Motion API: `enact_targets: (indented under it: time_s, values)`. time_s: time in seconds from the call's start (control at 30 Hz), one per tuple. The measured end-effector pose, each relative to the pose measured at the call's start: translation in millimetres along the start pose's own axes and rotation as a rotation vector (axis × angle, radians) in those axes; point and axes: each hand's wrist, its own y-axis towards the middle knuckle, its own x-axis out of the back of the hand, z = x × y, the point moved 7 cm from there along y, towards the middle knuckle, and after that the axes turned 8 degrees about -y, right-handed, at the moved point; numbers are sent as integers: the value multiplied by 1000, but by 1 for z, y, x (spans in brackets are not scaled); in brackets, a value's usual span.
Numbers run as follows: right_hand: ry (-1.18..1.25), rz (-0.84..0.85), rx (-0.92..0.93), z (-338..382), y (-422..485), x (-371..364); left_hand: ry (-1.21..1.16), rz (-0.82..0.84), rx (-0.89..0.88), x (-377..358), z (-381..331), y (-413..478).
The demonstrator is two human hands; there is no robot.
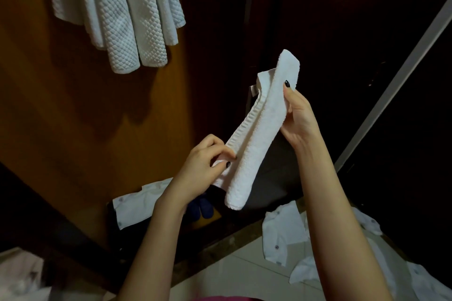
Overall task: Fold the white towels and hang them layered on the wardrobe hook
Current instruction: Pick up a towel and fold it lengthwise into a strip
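The brown wooden wardrobe panel (73, 117) fills the left side of the view, and beside it on the right the inside of the wardrobe is dark. A grey bar (396, 85) runs slanted across the dark part at the right. Below, the pale tiled floor (232, 276) meets the lower edge of the wardrobe.

Several white hanging towels (117, 7) with a quilted pattern hang against the panel at the top left, one layer over the other. Their upper ends are cut off by the picture, so what carries them cannot be seen.

White shirts (281, 234) with small buttons lie crumpled on the floor near the wardrobe edge on the right. One more white garment (137, 205) lies at the foot of the panel.

The folded towel (256, 129) is a long narrow white strip, held in the air in front of the dark opening, tilted with its upper end to the right. It touches neither the hanging towels nor the floor.

The right hand (297, 115) holds the upper part of the strip, its thumb pressed on the front face; its fingers are behind the cloth and hidden. The left hand (203, 166) pinches the ribbed edge of the lower part between the thumb and the curled fingers.

A pair of blue slippers (203, 205) stands on the wardrobe bottom, just under the left wrist. A small label (253, 90) sticks out from the towel's upper left edge.
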Motion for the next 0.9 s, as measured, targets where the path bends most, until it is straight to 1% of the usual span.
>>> enact_targets:
  time_s: [0.07, 0.17, 0.23, 0.3, 0.37, 0.43, 0.47, 0.5, 0.57, 0.6, 0.63, 0.67, 0.73, 0.83, 0.9]
  values:
    - [4, 23, -8, 1, 0, -1, 14, -14, 10, 2, 2, 0]
    - [12, 66, -16, 1, -2, -4, 26, -66, -20, 6, 1, -1]
    - [22, 72, -21, 1, -2, -5, 97, -110, -46, 8, 0, 0]
    - [34, 44, -23, 1, -1, -7, 156, -152, -59, 10, 0, 1]
    - [55, -30, -21, 1, 0, -4, 81, -159, -21, 13, 4, 2]
    - [58, -107, -19, 0, 1, -1, -61, -117, 77, 10, 11, 1]
    - [56, -137, -14, -2, 1, -1, -74, -89, 130, 6, 14, 1]
    - [57, -166, -7, -3, 2, 0, -17, -60, 180, 2, 17, 1]
    - [59, -232, 1, -6, 2, 0, 208, -22, 248, -8, 21, 0]
    - [65, -264, 0, -8, 3, 1, 285, -26, 245, -12, 19, 0]
    - [75, -291, -3, -10, 4, 1, 288, -64, 226, -13, 19, 0]
    - [83, -313, -8, -12, 4, 2, 225, -124, 204, -12, 19, 1]
    - [83, -337, -20, -16, 5, 6, 27, -211, 200, -4, 26, 2]
    - [57, -342, -8, -17, 4, 12, -288, -204, 209, 8, 33, 1]
    - [32, -336, 1, -16, 4, 13, -377, -188, 215, 14, 35, 1]
